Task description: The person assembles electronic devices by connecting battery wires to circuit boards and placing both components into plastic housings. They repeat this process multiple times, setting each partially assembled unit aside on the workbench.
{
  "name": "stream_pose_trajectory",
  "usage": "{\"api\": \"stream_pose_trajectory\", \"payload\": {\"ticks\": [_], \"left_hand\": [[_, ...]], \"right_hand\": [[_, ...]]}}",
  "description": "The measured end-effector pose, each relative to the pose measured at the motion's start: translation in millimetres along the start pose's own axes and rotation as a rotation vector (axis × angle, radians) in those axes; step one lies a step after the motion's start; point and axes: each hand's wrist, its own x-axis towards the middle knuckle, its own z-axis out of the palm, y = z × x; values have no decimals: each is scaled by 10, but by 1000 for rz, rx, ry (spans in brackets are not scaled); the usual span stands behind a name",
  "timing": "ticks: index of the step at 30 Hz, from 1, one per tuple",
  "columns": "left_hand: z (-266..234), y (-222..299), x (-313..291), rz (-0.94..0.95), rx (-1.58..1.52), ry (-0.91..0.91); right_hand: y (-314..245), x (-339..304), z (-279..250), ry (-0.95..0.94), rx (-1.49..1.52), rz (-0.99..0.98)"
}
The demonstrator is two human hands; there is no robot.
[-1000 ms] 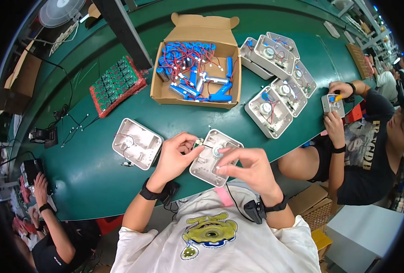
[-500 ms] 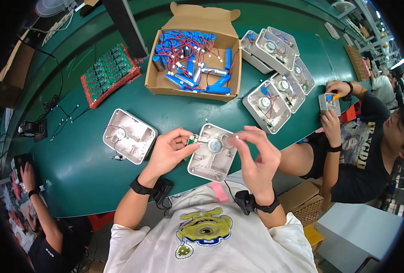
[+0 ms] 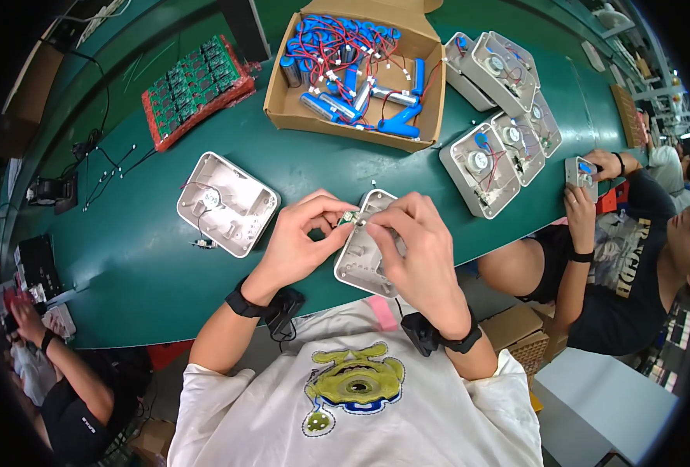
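My left hand pinches a small green circuit board between thumb and fingertips, over the upper left edge of a light grey plastic housing. Close against the board, the thumb and fingers of my right hand are closed on a small connector, partly covered by the fingertips. This hand also hides the right part of the housing and the round speaker in it. A second open housing lies to the left, with a speaker inside and a small board hanging out on wires.
A cardboard box of blue battery cells stands ahead. Green circuit boards lie on red wrap at far left. Several filled housings are stacked at right. Beyond them a co-worker's hands hold another housing. Loose cables lie left.
My right hand has moved left, bringing the small connector from over the housing's right side to the circuit board in my left hand. It now covers the speaker. The whole view has shifted slightly.
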Motion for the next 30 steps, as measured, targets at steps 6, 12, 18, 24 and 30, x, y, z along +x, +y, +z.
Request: {"api": "stream_pose_trajectory", "payload": {"ticks": [6,12,18,24,30], "left_hand": [[27,51,-3,130,156,41],[21,24,-3,177,177,49],[12,8,-17,186,182,47],[47,-14,18,266,178,99],[36,-16,14,288,191,97]], "right_hand": [[31,20,133,-34,-47,75],[47,0,177,-17,24,109],[13,-2,177,9,27,137],[16,-19,210,15,24,132],[25,-6,261,40,41,124]]}}
